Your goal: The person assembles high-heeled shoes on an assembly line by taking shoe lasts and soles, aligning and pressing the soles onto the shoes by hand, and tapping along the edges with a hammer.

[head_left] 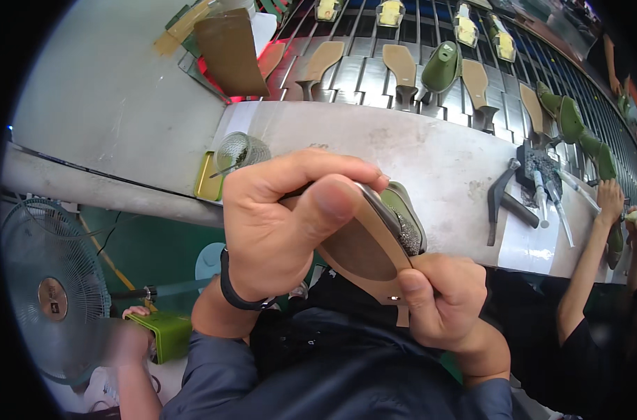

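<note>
Between my two hands, close to my chest, a shoe is tilted with its tan and brown sole [360, 262] toward me. Behind the sole show a green shoe last [398, 196] and a dark glittery strip [408, 234] of the upper. My left hand [276, 217] grips the shoe's upper left part, thumb on the sole's edge and fingers curled over the far side. My right hand [448, 301] pinches the lower right edge, thumb toward me. Its other fingers are folded, and the shoe's far side is mostly hidden.
On the white bench [374, 133] stand a glass jar [241, 150] and a yellow tin [208, 178]. A hammer [501, 199] and syringes [553, 196] lie right. A conveyor [360, 77] carries soles and lasts. A co-worker's hand [610, 199] is right; a fan [52, 294] is left.
</note>
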Motion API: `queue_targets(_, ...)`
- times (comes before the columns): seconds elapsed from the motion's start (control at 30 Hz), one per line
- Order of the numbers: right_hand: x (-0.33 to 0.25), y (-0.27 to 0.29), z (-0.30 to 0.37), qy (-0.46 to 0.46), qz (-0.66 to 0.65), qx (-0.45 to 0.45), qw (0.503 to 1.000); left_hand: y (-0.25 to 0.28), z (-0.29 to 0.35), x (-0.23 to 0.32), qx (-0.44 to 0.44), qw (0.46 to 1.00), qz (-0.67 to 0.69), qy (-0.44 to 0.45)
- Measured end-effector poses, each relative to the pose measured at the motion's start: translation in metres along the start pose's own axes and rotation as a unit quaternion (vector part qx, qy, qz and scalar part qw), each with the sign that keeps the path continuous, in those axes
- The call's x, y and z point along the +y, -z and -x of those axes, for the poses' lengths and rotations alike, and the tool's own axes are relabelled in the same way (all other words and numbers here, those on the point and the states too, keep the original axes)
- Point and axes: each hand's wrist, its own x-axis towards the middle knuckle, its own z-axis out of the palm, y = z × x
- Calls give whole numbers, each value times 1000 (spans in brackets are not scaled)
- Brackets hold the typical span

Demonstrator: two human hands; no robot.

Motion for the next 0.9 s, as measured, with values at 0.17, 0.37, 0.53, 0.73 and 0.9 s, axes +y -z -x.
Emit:
queue_targets(0.17,0,-7,2,-35,-9,-25,999,-2,4,2,83,992,-60,69)
queue_targets(0.37,1,-6,-9,-33,-18,-34,999,-2,4,-6,123,984,-133,1)
queue_targets(0.53,-5,-5,-11,-88,-26,-28,995,-3,2,-10,90,966,-229,-75)
queue_targets(0.73,7,-5,-15,-79,-9,-32,996,3,-8,-18,141,966,-216,-28)
queue_targets(0.9,21,-11,-17,-51,18,-6,999,11,-16,-34,186,958,-213,-42)
